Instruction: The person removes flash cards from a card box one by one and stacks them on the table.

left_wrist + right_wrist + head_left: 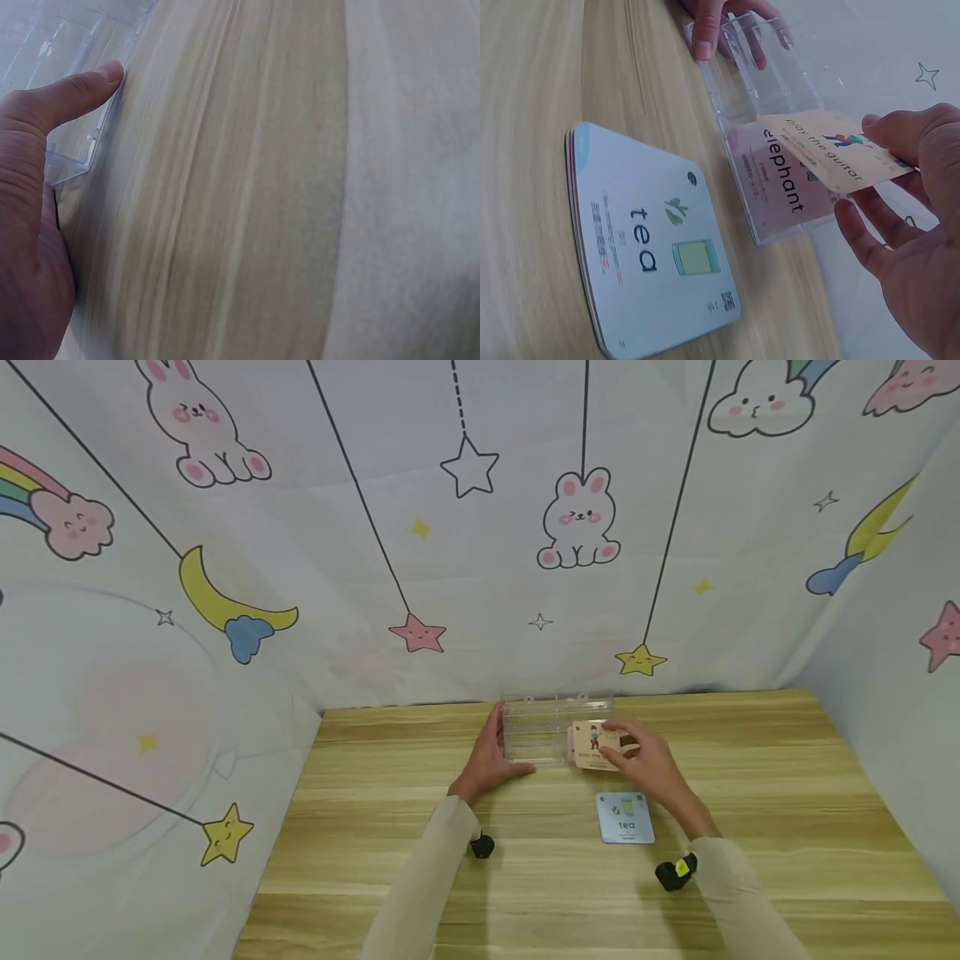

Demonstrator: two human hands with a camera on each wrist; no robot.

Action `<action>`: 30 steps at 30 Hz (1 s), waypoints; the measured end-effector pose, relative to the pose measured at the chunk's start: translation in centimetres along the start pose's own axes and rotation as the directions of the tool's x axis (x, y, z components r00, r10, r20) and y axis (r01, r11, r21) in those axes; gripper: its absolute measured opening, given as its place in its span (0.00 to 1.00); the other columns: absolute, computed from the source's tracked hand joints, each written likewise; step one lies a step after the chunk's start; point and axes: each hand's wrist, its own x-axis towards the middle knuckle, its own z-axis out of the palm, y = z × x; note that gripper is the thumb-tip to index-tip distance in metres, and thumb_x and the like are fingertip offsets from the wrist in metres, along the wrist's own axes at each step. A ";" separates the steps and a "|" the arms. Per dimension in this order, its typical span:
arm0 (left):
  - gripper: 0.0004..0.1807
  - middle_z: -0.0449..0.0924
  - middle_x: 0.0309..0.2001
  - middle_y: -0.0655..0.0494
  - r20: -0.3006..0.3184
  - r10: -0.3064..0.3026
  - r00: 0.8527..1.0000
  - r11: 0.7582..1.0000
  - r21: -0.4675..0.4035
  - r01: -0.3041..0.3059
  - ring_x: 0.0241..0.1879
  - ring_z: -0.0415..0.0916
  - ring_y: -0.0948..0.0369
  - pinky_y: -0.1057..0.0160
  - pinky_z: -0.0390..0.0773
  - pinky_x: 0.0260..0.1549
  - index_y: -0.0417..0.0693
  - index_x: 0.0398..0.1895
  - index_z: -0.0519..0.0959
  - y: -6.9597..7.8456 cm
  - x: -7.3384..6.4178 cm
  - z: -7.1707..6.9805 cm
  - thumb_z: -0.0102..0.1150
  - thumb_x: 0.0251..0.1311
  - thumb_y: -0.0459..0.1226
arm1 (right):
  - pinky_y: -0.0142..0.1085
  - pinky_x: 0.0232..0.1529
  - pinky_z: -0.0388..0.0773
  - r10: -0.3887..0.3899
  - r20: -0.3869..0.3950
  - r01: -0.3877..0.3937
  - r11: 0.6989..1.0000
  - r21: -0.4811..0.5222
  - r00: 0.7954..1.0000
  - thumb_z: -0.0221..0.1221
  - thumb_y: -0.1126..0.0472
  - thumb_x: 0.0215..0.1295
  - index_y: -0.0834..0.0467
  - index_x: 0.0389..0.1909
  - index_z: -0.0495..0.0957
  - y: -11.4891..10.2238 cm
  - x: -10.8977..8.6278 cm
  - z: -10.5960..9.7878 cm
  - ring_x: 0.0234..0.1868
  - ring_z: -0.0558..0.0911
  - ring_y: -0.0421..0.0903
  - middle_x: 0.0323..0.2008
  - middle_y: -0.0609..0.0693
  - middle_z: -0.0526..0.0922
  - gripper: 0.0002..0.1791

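My left hand (491, 758) grips the left end of a clear plastic card rack (528, 747), its thumb along the front edge in the left wrist view. Between thumb and fingers my right hand (911, 180) pinches a cream flash card (832, 146) reading "play the guitar". That card is tilted over the right part of the rack. Beneath it a pink "elephant" card (769, 187) lies in the rack, partly covered. A stack of flash cards (626, 818) with a light blue "tea" card on top lies on the table, in front of the rack and below my right hand.
The wood-grain table (375, 802) ends at a white cloth backdrop (480, 568) printed with rabbits and stars, close behind the rack. The cloth also hangs along the left and right sides. Each wrist bears a small black camera (482, 845).
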 end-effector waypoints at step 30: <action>0.75 0.45 0.83 0.52 0.010 -0.027 1.000 1.000 0.005 0.027 0.80 0.48 0.60 0.64 0.57 0.75 0.60 0.85 0.36 -0.2 -0.2 0.1 0.87 0.44 0.42 | 0.32 0.37 0.85 0.052 0.094 -0.054 0.998 0.018 0.994 0.71 0.69 0.64 0.64 0.63 0.77 1.2 -5.4 -2.1 0.40 0.86 0.50 0.60 0.64 0.79 0.26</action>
